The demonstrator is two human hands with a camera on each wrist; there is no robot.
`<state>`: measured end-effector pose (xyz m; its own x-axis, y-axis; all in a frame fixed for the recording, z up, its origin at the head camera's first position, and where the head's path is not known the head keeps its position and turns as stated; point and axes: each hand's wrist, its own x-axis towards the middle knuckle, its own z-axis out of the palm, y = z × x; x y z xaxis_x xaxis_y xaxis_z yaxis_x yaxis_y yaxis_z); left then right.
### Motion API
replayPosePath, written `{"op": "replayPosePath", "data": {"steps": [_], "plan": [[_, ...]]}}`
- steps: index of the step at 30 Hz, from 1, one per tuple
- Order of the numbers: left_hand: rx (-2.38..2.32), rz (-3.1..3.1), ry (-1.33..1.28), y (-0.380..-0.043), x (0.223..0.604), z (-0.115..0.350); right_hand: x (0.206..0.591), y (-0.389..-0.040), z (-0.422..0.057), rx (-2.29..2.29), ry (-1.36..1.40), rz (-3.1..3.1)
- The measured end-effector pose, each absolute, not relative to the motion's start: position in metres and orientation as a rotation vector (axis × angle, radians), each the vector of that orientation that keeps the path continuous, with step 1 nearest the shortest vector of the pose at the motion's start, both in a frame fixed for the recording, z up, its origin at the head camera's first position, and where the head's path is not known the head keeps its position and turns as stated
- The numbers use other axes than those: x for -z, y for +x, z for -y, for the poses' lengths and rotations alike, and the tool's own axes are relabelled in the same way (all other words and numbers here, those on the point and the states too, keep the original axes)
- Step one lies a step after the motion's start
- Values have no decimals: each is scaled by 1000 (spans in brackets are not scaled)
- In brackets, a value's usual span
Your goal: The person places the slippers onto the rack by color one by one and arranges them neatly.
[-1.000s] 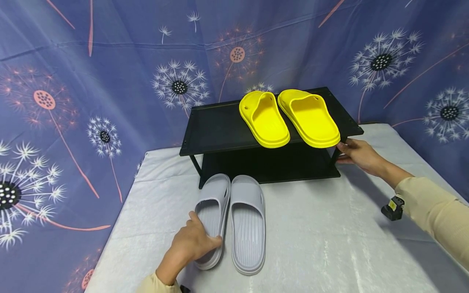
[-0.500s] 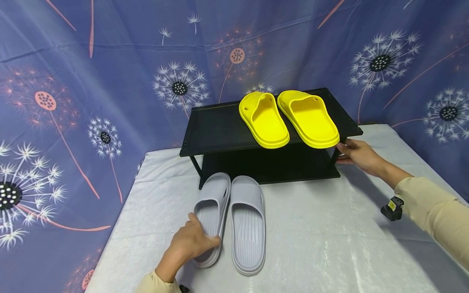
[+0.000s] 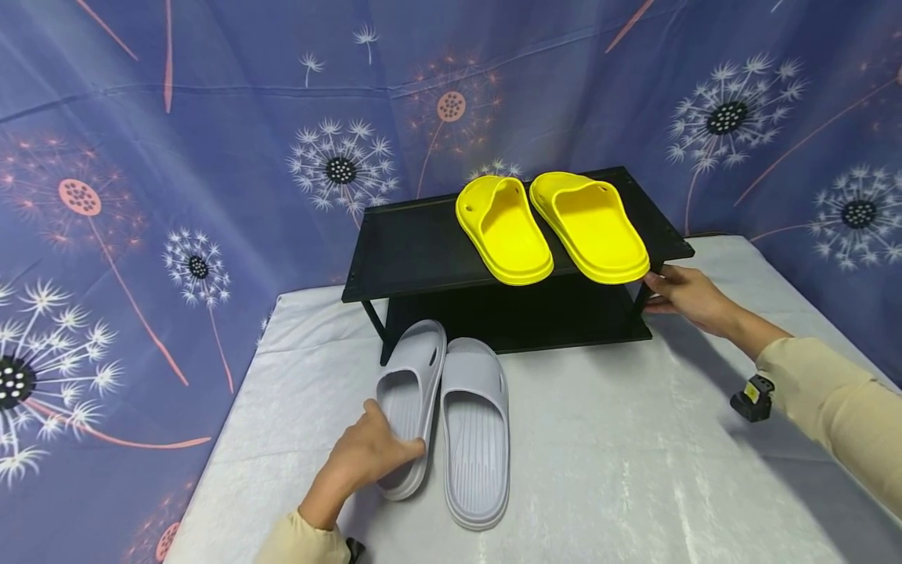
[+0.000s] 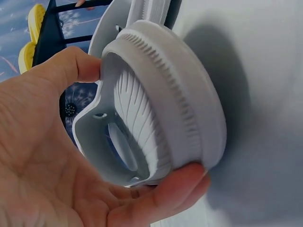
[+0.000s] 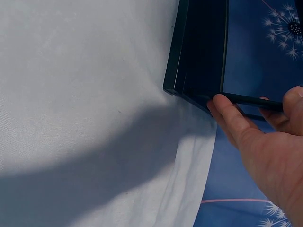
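Observation:
My left hand [image 3: 369,450] grips a grey slide sandal [image 3: 411,392] across its heel end, thumb on one side and fingers on the other. In the left wrist view the heel of this sandal [image 4: 177,94] is tipped toward the camera, with a shadow on the cloth beside it. Its mate, another grey slide sandal [image 3: 476,446], lies to the right, toe toward the rack. My right hand [image 3: 687,298] holds the right front post of a black two-tier shoe rack [image 3: 416,247]. In the right wrist view the fingers [image 5: 232,113] lie along that post.
Two yellow clogs, the left clog [image 3: 517,247] and the right clog [image 3: 609,243], sit side by side on the rack's top tier. A white cloth [image 3: 599,439] covers the table. Behind hangs a blue dandelion-print curtain [image 3: 247,157].
The left grey sandal has shifted slightly forward, its toe now at the rack's lower front, and my left hand has gone with it. My right hand stays at the post.

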<state>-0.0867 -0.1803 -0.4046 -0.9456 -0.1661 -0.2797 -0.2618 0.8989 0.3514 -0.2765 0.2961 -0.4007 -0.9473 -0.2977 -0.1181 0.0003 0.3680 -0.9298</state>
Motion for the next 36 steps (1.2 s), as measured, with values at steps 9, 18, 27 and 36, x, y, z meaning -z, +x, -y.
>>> {"op": "replayPosePath", "data": {"steps": [9,18,27,36], "plan": [[-483,-2843,-297,-95,407,182,400,-277,-296,1572,-256,-2380],[-403,-2906,-278,-102,414,183,400,-277,-295,1588,-263,-2377],[-342,-2859,-277,-111,414,185,401,-278,-296,1595,-275,-2371],[-294,-2854,-286,-111,416,181,401,-276,-296,1614,-287,-2362]]}}
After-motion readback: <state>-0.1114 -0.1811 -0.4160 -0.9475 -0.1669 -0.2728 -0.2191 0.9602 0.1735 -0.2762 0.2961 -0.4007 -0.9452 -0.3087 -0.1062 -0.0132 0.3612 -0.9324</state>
